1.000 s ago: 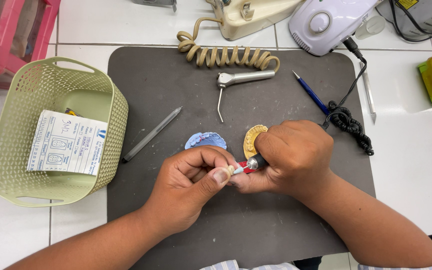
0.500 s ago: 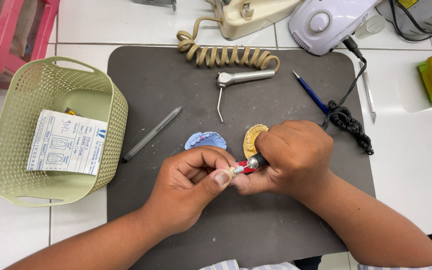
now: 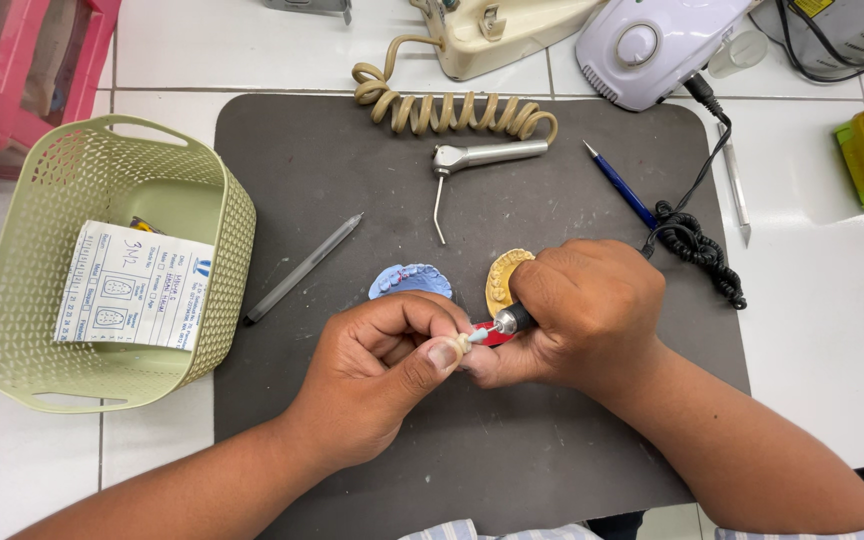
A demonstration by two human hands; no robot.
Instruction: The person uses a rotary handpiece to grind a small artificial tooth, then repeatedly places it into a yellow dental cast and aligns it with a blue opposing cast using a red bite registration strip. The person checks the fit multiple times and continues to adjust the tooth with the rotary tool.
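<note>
Centrally, above the dark grey mat (image 3: 352, 180), the 2 hands were held close together, their fingertips meeting. A small pale piece (image 3: 462, 343), tooth-sized and cream in colour, was pinched between the thumb and forefinger of the left hand (image 3: 377, 375), the remaining fingers being curled in. The right hand (image 3: 577, 315) was closed around a small metal-tipped hand tool (image 3: 505, 322), whose tip was brought right up against the pale piece; whether it actually touched could not be told. A bit of red (image 3: 495, 336) was seen just under the tool tip, mostly hidden by the fingers.

Just behind the hands, 2 dental casts were laid on the mat: a blue one (image 3: 407, 281) near the left knuckles and a yellow one (image 3: 504, 278) partly covered by the right hand. Further back, a silver air nozzle (image 3: 482, 158) on a coiled beige hose (image 3: 452, 112) was set down, with a grey pen (image 3: 302, 268) to the left and a blue pen (image 3: 617, 183) to the right. A black cord (image 3: 697, 250) was run from behind the right hand towards a white box (image 3: 652, 45). A green basket (image 3: 32, 350) with a printed paper slip (image 3: 137, 287) inside was placed to the left of the mat, well apart from the hands.
</note>
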